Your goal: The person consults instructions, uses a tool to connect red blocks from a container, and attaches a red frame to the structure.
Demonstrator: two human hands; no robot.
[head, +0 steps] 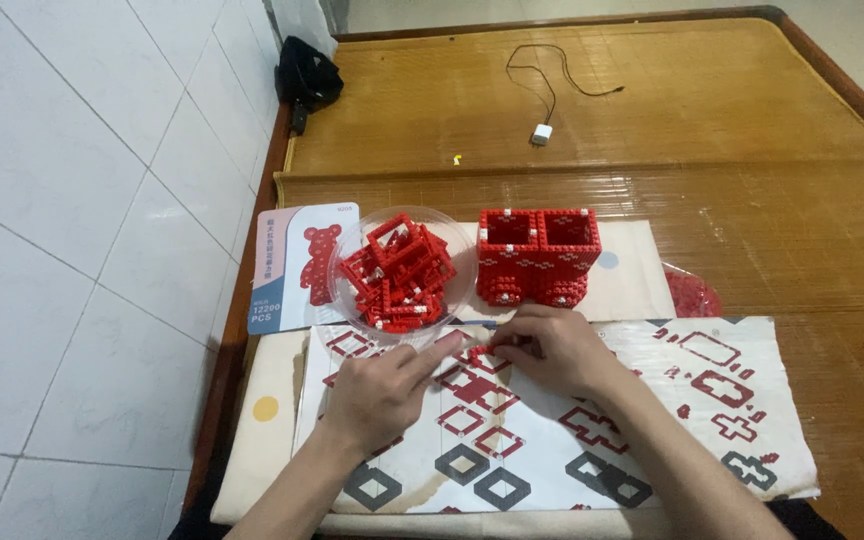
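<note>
Bamboo-mat bed (712,190) carries: white charger with cable (542,133), black strap bundle (307,72) (far corner), cream cloth (262,450), printed sheet (652,440).
</note>
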